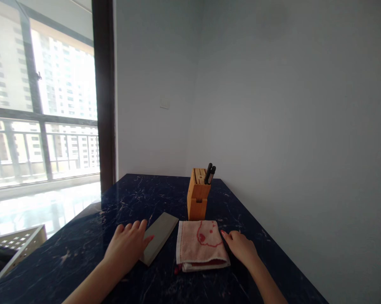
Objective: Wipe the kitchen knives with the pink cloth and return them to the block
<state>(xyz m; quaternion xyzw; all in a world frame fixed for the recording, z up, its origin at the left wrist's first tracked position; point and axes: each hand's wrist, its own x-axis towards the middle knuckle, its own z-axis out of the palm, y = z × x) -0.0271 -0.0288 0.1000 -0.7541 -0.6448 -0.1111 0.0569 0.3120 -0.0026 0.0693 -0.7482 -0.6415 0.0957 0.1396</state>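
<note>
My left hand rests palm down at the left edge of a flat grey, blade-like slab, its thumb reaching over the surface; the fingers are slightly bent, not wrapped round it. To the right of the slab lies a folded pink towel with a white border and a red animal outline. My right hand lies loosely open by the towel's right edge, thumb pointing at it, holding nothing visible. Behind the towel stands a wooden knife block with black-handled tools upright in its right slots.
All of this sits on a dark blue marbled table. Grey walls stand behind and to the right. At the lower left, beside the table, is a pale perforated basket with something dark in it. Large windows are at the left.
</note>
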